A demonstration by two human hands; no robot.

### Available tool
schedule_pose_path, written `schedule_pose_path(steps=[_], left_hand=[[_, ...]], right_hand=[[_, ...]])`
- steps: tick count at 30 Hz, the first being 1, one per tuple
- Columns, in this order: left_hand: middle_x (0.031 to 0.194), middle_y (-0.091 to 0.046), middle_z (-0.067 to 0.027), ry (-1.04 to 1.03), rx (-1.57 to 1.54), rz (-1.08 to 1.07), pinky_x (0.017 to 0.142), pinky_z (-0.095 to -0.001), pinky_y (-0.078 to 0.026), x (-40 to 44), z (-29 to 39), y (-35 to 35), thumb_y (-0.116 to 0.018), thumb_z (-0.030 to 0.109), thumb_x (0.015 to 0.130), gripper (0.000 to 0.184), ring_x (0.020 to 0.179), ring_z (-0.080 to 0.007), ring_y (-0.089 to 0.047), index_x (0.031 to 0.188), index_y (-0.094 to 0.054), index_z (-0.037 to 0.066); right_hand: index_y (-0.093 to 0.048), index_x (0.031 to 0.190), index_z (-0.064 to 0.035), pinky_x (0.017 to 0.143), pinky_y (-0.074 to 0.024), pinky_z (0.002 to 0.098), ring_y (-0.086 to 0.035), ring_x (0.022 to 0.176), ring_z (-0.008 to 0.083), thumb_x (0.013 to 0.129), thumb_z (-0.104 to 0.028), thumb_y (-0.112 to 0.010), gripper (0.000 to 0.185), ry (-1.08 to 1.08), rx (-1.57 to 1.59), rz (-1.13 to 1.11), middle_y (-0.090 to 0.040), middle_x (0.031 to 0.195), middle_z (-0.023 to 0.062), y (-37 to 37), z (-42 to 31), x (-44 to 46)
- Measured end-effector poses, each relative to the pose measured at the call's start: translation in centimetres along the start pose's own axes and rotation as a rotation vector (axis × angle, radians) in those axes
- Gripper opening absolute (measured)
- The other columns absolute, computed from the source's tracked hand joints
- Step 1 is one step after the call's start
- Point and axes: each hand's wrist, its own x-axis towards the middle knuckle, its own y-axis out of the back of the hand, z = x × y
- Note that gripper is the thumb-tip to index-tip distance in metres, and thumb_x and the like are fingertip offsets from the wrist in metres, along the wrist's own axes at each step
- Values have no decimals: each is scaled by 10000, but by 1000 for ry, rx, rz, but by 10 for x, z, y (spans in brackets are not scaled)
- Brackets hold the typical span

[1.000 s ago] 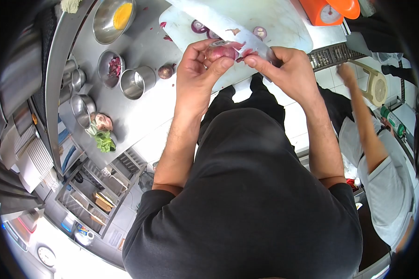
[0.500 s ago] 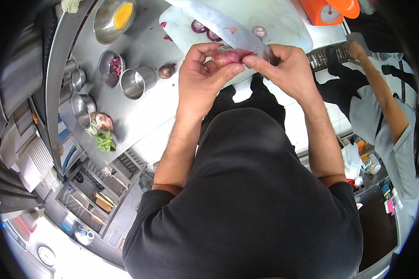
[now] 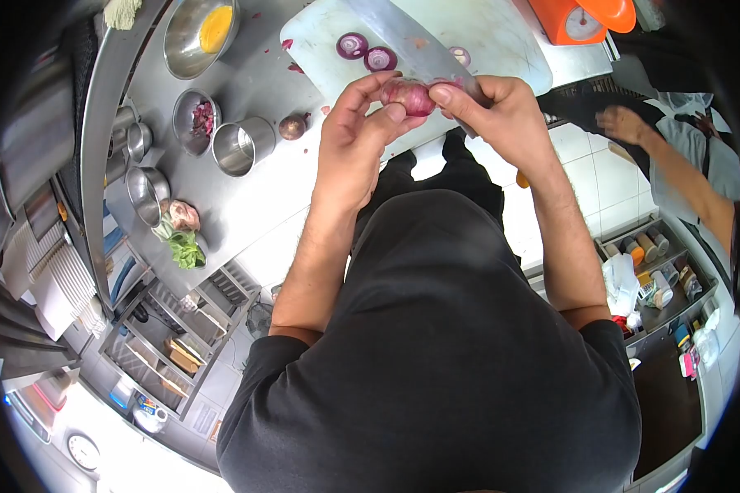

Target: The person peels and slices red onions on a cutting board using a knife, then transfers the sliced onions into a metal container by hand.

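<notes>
Between my hands is a red onion [image 3: 409, 97], its purple skin partly on. My left hand [image 3: 349, 135] grips it from the left with fingertips and thumb. My right hand [image 3: 506, 123] is closed round a broad kitchen knife [image 3: 403, 37], whose blade points up and left over the board; its handle is mostly hidden in the palm. The right thumb presses at the onion's right side, by the blade. Beneath lies a white cutting board [image 3: 510, 53]. On it are purple onion slices [image 3: 379, 59] and a pale cut onion piece [image 3: 460, 56] beside the blade.
Left on the steel counter are a whole onion [image 3: 293, 126], a steel pot [image 3: 244, 146], a bowl of onion scraps [image 3: 196, 122], a bowl with yellow contents [image 3: 201, 37] and leafy greens [image 3: 187, 249]. An orange scale [image 3: 580, 23] stands right; a co-worker's arm [image 3: 674, 160] is nearby.
The onion has turned in my fingers and shows more of its rounded side. The knife has shifted slightly, uncovering the slices. At right, the co-worker has moved and the arm is lower.
</notes>
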Motion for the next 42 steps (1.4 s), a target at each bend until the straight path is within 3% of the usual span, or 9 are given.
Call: schedule_pose_path(steps=[8,20,26,32,35,38,42], left_hand=[[1323,-634,-150,-66,92,17,1119,-506,-556,6,-3,4,-593,50,1048,393,1222,-254,-673,1427,-514,-17],[1330,-668,-152,-73,-46,14,1135,-520,-536,13,-1,9,-573,34,1050,360,1272,-282,-659,1409,-539,27],[1303,-667,-133,-100,-8,-21,1093,-472,-542,15,6,14,-589,42,1026,449,1255,-279,-661,1471,-526,39],[1381,-606,-143,-138,64,-57,1093,-457,-531,16,6,14,-644,60,1012,484,1267,-256,-646,1476,-514,13],[1398,-594,-148,-150,69,-71,1098,-448,-528,16,7,14,-675,45,1000,504,1272,-244,-636,1474,-509,0],[1360,-596,-121,-137,55,-48,1048,-361,-549,16,11,11,-712,-64,951,531,1200,-189,-652,1438,-506,-18],[1334,-611,-116,-142,91,-68,1032,-350,-546,15,12,8,-733,-73,939,549,1176,-169,-659,1434,-504,-13]], right_hand=[[-747,678,-13,484,-305,259,-456,531,32,871,-499,-906,546,-9,61,-31,-550,544,-38,0,-15,-6],[-742,694,-21,488,-303,255,-453,522,37,884,-570,-867,594,-80,133,-34,-500,532,-49,6,-2,2],[-775,740,-20,500,-319,261,-450,529,43,861,-587,-881,590,-124,20,-58,-503,532,-44,11,-7,7],[-778,752,-5,496,-328,289,-449,541,51,834,-568,-912,585,-34,-69,-64,-516,542,-27,11,-14,10],[-731,735,-23,544,-374,265,-501,581,59,897,-493,-882,520,-61,-145,-95,-569,594,-25,12,-18,11],[-710,673,-7,500,-342,300,-451,542,54,824,-561,-922,611,-2,-111,-53,-523,540,-14,8,-9,13],[-668,640,-5,498,-344,303,-450,540,58,817,-557,-928,635,31,-61,-33,-526,537,-9,3,-14,13]])
